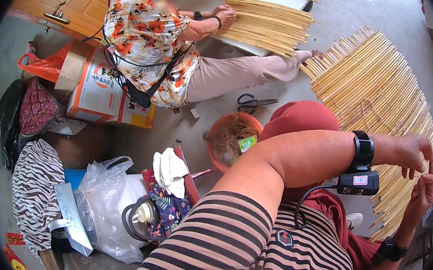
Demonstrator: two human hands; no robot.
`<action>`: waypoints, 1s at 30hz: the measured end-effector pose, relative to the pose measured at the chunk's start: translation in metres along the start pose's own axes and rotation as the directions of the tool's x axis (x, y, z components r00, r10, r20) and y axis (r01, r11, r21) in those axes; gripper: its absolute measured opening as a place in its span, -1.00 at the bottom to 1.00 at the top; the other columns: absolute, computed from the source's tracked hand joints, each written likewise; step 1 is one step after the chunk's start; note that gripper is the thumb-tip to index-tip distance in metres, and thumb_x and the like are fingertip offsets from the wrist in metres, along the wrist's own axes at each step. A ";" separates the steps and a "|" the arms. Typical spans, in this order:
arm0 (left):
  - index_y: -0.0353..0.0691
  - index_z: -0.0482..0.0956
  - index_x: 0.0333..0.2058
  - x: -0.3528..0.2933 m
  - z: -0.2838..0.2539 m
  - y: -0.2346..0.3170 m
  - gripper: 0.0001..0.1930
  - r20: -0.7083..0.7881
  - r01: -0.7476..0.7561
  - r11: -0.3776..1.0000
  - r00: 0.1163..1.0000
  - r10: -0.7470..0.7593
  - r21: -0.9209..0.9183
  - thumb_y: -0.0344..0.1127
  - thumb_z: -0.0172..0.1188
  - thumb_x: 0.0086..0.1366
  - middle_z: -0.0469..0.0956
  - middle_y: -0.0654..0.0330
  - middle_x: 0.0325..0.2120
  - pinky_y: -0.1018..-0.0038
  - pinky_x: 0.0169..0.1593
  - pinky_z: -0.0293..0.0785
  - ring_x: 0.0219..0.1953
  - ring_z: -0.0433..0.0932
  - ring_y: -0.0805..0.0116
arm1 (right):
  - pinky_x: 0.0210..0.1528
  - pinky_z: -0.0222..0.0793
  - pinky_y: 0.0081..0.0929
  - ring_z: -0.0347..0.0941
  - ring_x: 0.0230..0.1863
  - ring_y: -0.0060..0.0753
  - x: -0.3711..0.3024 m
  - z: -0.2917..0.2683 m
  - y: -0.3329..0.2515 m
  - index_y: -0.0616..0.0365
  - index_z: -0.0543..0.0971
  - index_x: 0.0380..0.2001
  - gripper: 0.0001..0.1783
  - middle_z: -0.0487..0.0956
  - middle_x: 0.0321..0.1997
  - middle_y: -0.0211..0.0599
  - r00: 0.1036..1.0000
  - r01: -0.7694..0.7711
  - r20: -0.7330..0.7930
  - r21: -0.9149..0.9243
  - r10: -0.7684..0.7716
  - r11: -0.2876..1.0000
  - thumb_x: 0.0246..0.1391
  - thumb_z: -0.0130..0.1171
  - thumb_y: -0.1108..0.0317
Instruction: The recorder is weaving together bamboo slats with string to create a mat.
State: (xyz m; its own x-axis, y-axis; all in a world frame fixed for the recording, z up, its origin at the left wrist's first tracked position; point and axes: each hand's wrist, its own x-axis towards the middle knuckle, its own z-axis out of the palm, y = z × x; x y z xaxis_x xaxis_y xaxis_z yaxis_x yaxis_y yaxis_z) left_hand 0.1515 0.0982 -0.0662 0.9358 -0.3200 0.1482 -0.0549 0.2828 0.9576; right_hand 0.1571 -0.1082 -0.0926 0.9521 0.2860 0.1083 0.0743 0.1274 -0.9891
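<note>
A mat of thin yellow canes (375,84), tied across with cord, spreads over my lap side and to the right. My left hand (415,150) is above its right part, fingers bent downward and pinched. Close below it, my right hand (423,193) has its fingers and thumb pressed together. The fingertips of both hands nearly meet over the canes. Anything between them is too small to make out. A black band (364,148) with a small black box (358,183) on a cable is on my left wrist, and another black band (390,249) is on my right.
An orange basin (215,153) of brown fibre strands stands left of my red-clad knee, with dark-handled scissors (255,103) beyond. Another person (148,42) handles canes (268,21) on a white board. Cartons (93,90), plastic bags (110,199) and a floral bag (169,211) crowd the left.
</note>
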 end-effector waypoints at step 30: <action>-0.30 0.60 -0.55 -0.033 0.043 -0.008 -0.83 -0.295 0.028 0.905 0.949 0.108 0.424 -0.34 0.37 -0.02 0.53 0.13 -0.67 0.51 -0.65 0.43 -0.69 0.53 0.39 | -0.68 0.10 -0.77 0.22 -0.73 -0.77 -0.009 0.001 -0.022 0.18 0.49 -0.56 -0.74 0.37 -0.66 -0.53 0.986 0.040 0.164 -0.260 0.003 0.965 0.18 0.05 0.30</action>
State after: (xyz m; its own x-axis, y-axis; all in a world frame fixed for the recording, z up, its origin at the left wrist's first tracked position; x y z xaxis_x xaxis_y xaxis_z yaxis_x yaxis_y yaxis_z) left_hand 0.1060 0.0674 -0.0680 0.9851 -0.0068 0.1716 -0.1710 -0.1365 0.9758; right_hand 0.1468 -0.1124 -0.0716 0.8906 0.4387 0.1200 0.1869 -0.1124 -0.9759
